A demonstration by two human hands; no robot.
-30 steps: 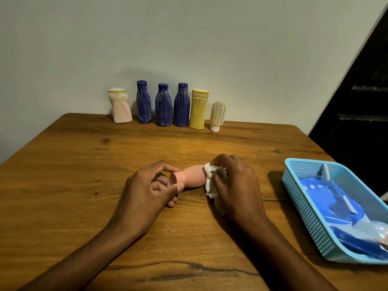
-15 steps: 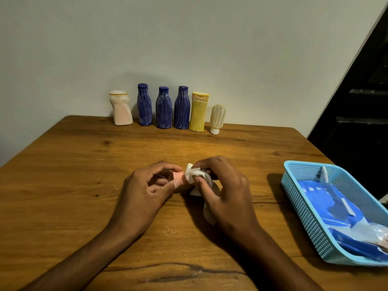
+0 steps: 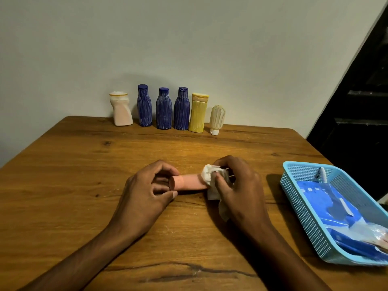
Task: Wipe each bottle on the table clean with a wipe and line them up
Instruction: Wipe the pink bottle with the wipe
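A small pink bottle (image 3: pixel 189 182) lies sideways just above the wooden table (image 3: pixel 63 175), held between both hands. My left hand (image 3: pixel 147 192) grips its left end with curled fingers and thumb. My right hand (image 3: pixel 237 185) holds a crumpled white wipe (image 3: pixel 210 177) wrapped round the bottle's right end, which is hidden. Along the wall stands a row: a pale pink bottle (image 3: pixel 121 110), three blue bottles (image 3: pixel 144 106) (image 3: pixel 163 109) (image 3: pixel 181 109), a yellow bottle (image 3: pixel 198 112) and a small cream bottle (image 3: pixel 217 118) standing on its cap.
A light blue plastic basket (image 3: pixel 298 196) sits at the table's right edge with a blue wipes pack (image 3: pixel 327 204) inside. A dark doorway lies beyond the table's right side.
My right hand slid the wipe rightward along the pink bottle, from its left end back to its right end, exposing the bottle's middle. My left hand kept its hold.
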